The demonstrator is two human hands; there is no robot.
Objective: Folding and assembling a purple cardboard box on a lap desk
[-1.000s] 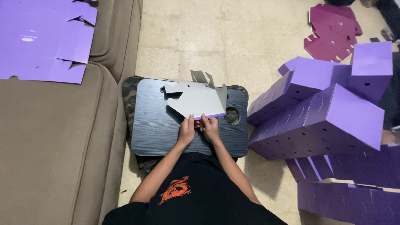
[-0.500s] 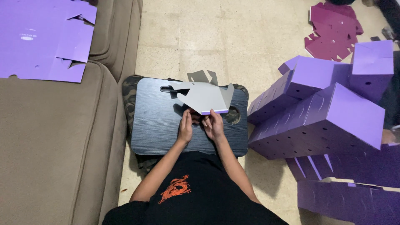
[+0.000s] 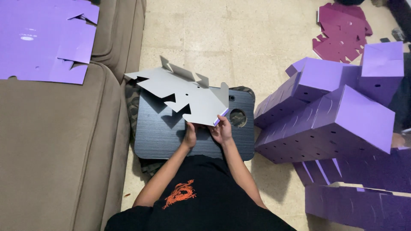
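A flat die-cut cardboard blank [image 3: 188, 96], grey on the side shown with a purple edge at its lower right corner, is held raised above a dark lap desk [image 3: 167, 137] in the middle of the frame. It is gripped along its near edge by both hands: the left hand [image 3: 189, 135] is closed on the lower edge and the right hand [image 3: 222, 130] is pinched at the purple corner. The sheet is judged to be light and fairly stiff, though liable to bend at its scored flaps and notches (the flaps along the far edge already stand up), so it is best held at the solid edges, not by the thin tabs. The desk appears to be rested on a patterned cushion, though little of that is seen. A beige sofa [image 3: 55, 162] with more purple flat sheets [image 3: 43, 38] is found at the left; folded purple boxes [image 3: 329, 115] are stacked at the right, and maroon blanks [image 3: 342, 30] lie on the tiled floor [image 3: 239, 42] at upper right
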